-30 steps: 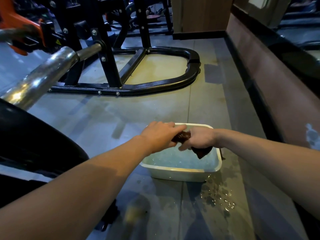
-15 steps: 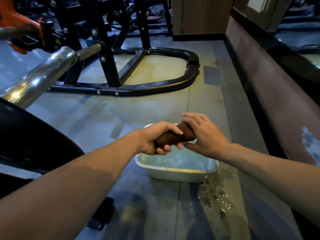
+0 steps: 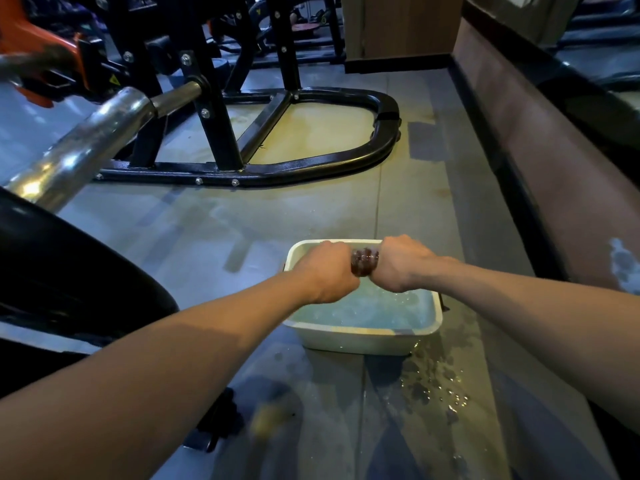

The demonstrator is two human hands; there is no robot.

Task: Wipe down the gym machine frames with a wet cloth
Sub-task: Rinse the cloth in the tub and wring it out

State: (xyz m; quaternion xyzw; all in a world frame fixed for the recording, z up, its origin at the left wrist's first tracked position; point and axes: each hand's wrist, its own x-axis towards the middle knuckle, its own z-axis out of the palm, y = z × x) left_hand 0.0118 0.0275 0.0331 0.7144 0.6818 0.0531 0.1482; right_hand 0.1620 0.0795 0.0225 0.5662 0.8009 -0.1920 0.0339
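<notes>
A dark brown wet cloth (image 3: pixel 364 261) is rolled tight between both fists, just above a white plastic tub (image 3: pixel 437 315) of water on the floor. My left hand (image 3: pixel 328 277) grips the cloth's left end, knuckles up. My right hand (image 3: pixel 401 263) grips the right end, close against the left. Only a short twisted stretch of cloth shows between them. The black gym machine frame (image 3: pixel 311 169) lies on the floor beyond the tub, with an upright post (image 3: pixel 216 123) bolted to it.
A chrome bar (image 3: pixel 83 150) slants in from the left above a black padded part (image 3: pixel 69 271). Orange machine parts (image 3: pixel 31 39) sit at the top left. A low wall (image 3: pixel 554 161) runs along the right. Water is splashed on the floor (image 3: pixel 436 382) by the tub.
The hands closed in on the cloth: earlier the right hand lay loosely over it, now both fists grip it tight and twisted, lower over the water.
</notes>
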